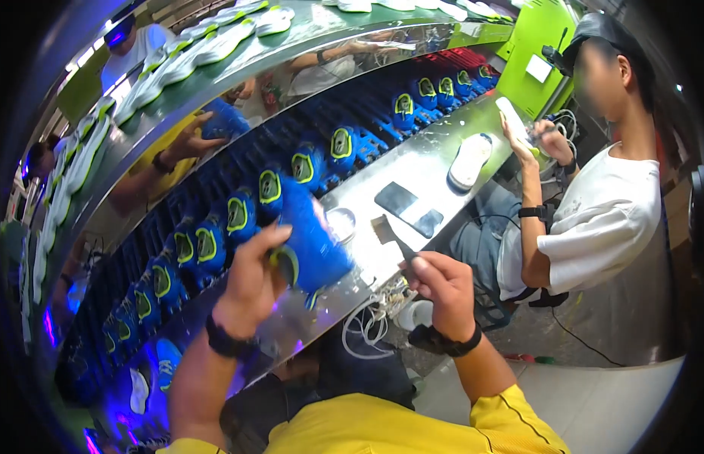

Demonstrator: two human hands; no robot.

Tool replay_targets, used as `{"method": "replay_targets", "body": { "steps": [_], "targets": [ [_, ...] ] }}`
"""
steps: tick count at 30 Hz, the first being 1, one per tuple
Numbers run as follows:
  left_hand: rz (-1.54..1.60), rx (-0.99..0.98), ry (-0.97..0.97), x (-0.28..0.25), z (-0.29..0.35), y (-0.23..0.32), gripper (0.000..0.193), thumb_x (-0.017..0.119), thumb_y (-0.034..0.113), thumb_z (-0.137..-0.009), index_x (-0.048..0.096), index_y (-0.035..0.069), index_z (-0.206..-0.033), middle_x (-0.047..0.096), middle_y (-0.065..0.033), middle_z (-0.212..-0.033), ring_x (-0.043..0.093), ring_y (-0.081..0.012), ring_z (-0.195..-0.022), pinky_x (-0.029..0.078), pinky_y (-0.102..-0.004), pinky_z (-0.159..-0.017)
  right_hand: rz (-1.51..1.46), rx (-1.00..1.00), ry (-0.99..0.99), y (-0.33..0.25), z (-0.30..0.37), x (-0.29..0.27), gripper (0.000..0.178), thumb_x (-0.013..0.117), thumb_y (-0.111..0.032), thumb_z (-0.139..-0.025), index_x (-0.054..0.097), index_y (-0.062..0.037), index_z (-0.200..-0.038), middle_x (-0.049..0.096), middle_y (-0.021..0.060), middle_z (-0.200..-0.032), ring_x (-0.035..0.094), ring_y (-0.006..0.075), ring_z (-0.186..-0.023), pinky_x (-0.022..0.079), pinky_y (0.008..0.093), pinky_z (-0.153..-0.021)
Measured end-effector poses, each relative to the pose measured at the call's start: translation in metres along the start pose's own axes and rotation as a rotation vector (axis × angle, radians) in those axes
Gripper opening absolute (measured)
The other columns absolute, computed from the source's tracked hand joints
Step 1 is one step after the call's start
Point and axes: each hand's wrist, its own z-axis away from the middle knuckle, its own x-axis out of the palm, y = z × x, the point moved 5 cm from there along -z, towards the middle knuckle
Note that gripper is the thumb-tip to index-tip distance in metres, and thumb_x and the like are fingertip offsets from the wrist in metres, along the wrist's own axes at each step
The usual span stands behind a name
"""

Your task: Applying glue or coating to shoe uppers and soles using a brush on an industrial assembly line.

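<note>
My left hand (250, 284) is closed around a blue shoe upper (316, 246) with a lime-green collar, held tilted above the metal worktop and slightly blurred. Between the fingers and thumb of my right hand (447, 291) is the dark handle of a brush (396, 240). Its brown bristles point up and left, apart from the shoe upper. A small round white dish (341, 224) sits on the worktop just beyond the shoe upper, partly covered by it.
Several blue shoe uppers (269, 189) line a rack behind the worktop (458, 125). White-and-green soles (178, 68) lie on the shelf above. Two dark phones (395, 198) and a shoe sole (470, 160) rest nearby. At right, a co-worker (602, 219) holds another sole. Cables (367, 329) hang below the edge.
</note>
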Motion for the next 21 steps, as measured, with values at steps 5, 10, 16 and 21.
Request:
{"method": "replay_targets", "body": {
  "steps": [5, 10, 16, 21],
  "targets": [
    [-0.918, 0.039, 0.169, 0.013, -0.198, 0.041, 0.077, 0.078, 0.024, -0.09, 0.048, 0.0, -0.157, 0.072, -0.0081, -0.116, 0.072, -0.0148, -0.095, 0.061, -0.0346, -0.077, -0.014, 0.082, 0.183, 0.014, 0.007, -0.025, 0.025, 0.064, -0.017, -0.104, 0.076, 0.0036, -0.103, 0.065, -0.001, -0.075, 0.048, 0.0031, -0.064, 0.034, 0.0212, -0.058],
    [-1.657, 0.295, 0.219, 0.036, -0.372, 0.019, 0.085, 0.086, 0.038, -0.071, 0.06, -0.003, -0.14, 0.071, -0.0276, -0.127, 0.072, -0.0369, -0.116, 0.057, -0.0429, -0.098, 0.094, 0.212, 0.255, 0.035, 0.016, -0.035, 0.019, 0.066, -0.013, -0.103, 0.076, 0.0039, -0.105, 0.068, 0.0003, -0.078, 0.057, 0.0052, -0.069, 0.044, 0.0229, -0.064],
    [-1.96, 0.318, 0.199, 0.01, -0.473, -0.033, 0.067, 0.087, 0.036, -0.074, 0.068, 0.005, -0.13, 0.073, -0.0214, -0.126, 0.07, -0.0383, -0.118, 0.056, -0.0465, -0.102, 0.175, 0.191, 0.319, 0.046, 0.011, -0.036, 0.021, 0.066, -0.012, -0.102, 0.077, 0.0047, -0.106, 0.068, 0.0008, -0.077, 0.051, 0.0043, -0.066, 0.038, 0.0222, -0.061],
    [-1.741, 0.479, 0.368, -0.032, -0.48, -0.016, 0.038, 0.067, 0.037, -0.093, 0.079, 0.004, -0.107, 0.077, -0.0216, -0.115, 0.074, -0.0369, -0.107, 0.058, -0.0465, -0.093, 0.17, 0.223, 0.28, 0.044, 0.005, -0.029, 0.02, 0.065, -0.011, -0.102, 0.076, 0.0051, -0.107, 0.068, 0.0013, -0.078, 0.051, 0.0043, -0.067, 0.04, 0.0227, -0.061]
  ]
}}
